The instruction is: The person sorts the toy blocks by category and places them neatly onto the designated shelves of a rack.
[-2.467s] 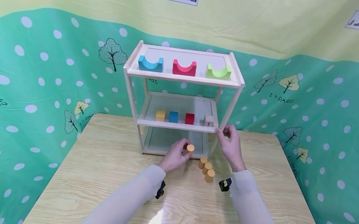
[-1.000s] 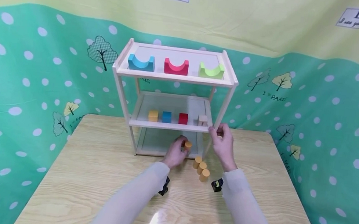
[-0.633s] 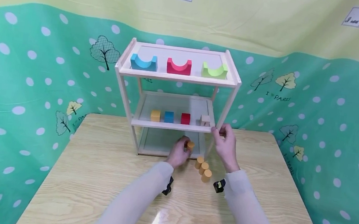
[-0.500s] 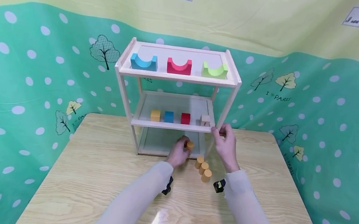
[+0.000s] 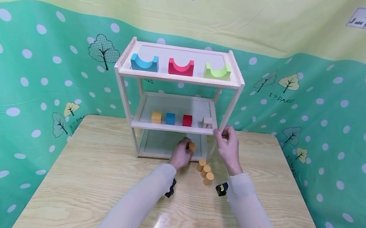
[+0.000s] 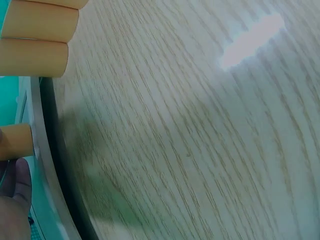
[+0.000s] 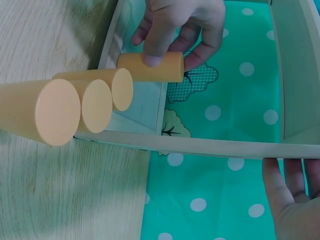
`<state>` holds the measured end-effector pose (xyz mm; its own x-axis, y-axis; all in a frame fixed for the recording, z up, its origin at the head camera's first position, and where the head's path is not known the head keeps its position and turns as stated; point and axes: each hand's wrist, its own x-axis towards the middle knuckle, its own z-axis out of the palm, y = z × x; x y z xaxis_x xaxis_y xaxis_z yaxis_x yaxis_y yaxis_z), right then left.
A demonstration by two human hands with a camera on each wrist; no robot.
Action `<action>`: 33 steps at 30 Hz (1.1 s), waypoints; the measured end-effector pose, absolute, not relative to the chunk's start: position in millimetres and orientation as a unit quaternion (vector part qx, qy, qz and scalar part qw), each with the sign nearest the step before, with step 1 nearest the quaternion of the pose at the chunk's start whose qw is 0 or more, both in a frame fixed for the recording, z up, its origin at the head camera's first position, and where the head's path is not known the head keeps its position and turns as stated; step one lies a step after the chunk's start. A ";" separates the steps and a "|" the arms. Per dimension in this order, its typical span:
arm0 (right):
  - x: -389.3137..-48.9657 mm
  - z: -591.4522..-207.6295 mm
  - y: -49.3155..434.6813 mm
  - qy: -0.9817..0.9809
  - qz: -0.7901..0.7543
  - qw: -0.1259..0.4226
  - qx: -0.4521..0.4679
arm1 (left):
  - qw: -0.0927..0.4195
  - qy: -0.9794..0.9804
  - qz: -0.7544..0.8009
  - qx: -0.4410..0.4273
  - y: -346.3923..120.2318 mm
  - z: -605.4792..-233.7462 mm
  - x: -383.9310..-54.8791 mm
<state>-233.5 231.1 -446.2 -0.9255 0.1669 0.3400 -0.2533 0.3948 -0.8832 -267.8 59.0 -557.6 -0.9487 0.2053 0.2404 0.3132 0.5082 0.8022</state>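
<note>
My left hand reaches under the middle shelf from the front and pinches a plain wooden cylinder between thumb and fingers. In the right wrist view this cylinder stands upright, its lower end close to the bottom shelf. With my right hand I grip the right front post of the white rack, thumb at the middle shelf's corner. The right wrist view shows the fingers of that hand against the post. Three more wooden cylinders stand in a slanting row on the table before the rack.
On the middle shelf sit yellow, blue, red and pale blocks. The top shelf carries blue, red and green arch blocks. Behind hangs a green dotted cloth.
My left hand has brought its cylinder back over the bottom shelf, slightly right and lower; it has barely shifted in the last half second. The right hand keeps its grip. The head view has swung a little.
</note>
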 end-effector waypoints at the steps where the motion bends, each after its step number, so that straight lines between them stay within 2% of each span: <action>1: -233.9 -446.7 231.1 -0.812 0.550 0.193 0.027 | 0.058 -0.867 -0.471 -0.150 59.1 -557.0 -267.5; 6: -233.1 -443.2 228.7 -0.807 0.557 0.193 0.028 | 0.027 -0.872 -0.470 -0.135 58.4 -554.6 -268.7; 14: -214.6 -413.6 215.6 -0.809 0.555 0.189 0.041 | 0.004 -0.873 -0.472 -0.122 55.8 -554.2 -270.7; 24: -232.2 -442.9 228.7 -0.809 0.558 0.182 0.028 | -0.001 -0.875 -0.467 -0.126 56.2 -552.8 -270.3; 33: -226.3 -434.7 226.9 -0.805 0.565 0.177 0.022 | -0.031 -0.870 -0.480 -0.109 55.6 -556.0 -273.6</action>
